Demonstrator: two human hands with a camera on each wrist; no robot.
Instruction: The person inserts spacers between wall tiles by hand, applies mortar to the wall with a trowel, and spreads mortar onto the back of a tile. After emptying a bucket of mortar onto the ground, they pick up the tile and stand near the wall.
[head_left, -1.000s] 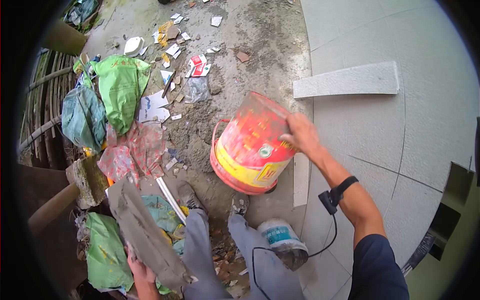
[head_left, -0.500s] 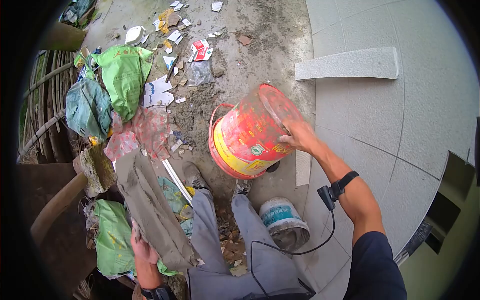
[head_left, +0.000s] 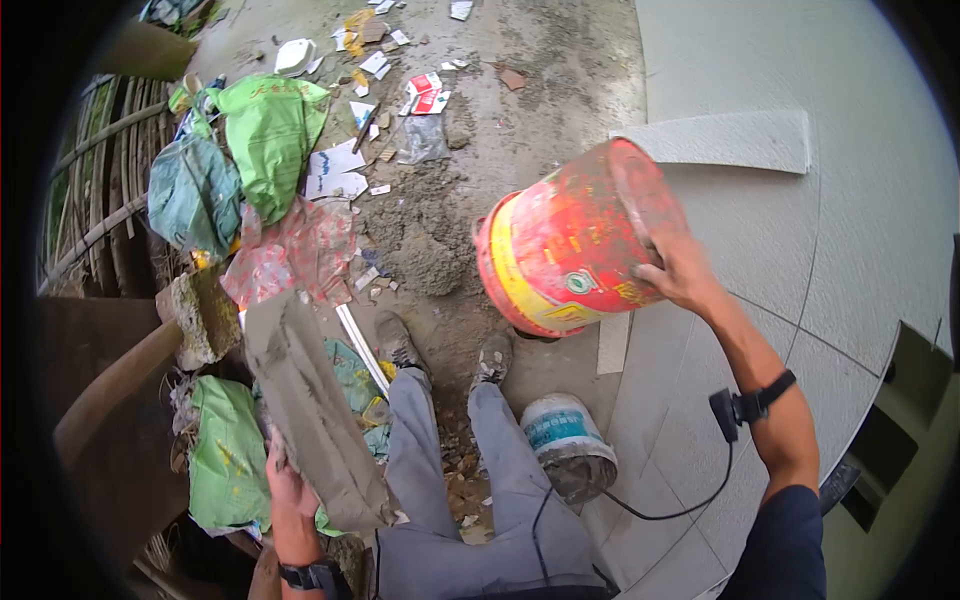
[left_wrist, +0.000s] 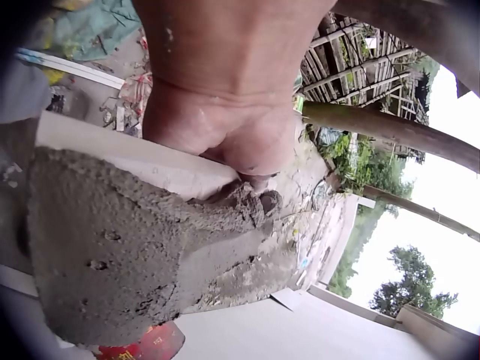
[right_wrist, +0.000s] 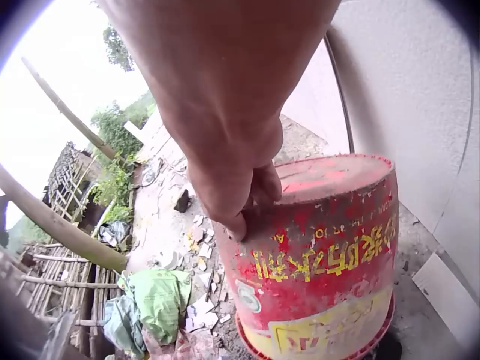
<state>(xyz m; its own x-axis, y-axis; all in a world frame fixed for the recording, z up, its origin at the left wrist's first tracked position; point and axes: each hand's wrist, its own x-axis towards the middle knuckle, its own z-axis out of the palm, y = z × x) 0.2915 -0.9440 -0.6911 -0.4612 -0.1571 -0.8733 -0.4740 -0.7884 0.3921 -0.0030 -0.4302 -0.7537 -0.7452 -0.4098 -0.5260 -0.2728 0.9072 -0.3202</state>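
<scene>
My right hand [head_left: 685,270] grips a red and yellow bucket [head_left: 560,240] at its base edge, thumb on the side wall. The bucket is tipped over, base up towards the right and mouth down to the left; its printing appears upside down in the right wrist view. At lower left my left hand [head_left: 290,485] holds a long tile strip [head_left: 310,420] by its edge. Grey wet mortar [left_wrist: 105,240] lies thick over the strip, and its pale side shows in the left wrist view. A heap of mortar [head_left: 430,255] lies on the ground left of the bucket.
A white and teal bucket [head_left: 565,430] stands by my right leg. Light tiles [head_left: 740,230] cover the right side, with a loose tile strip [head_left: 730,140] there. Green bags [head_left: 270,130], a pink patterned sheet [head_left: 300,250] and tile scraps litter the left. A wooden pole [head_left: 120,395] juts in.
The red bucket has moved right and slightly away from me, turning so more of its base shows. More of the mortar heap is uncovered. My left hand keeps hold of the coated strip.
</scene>
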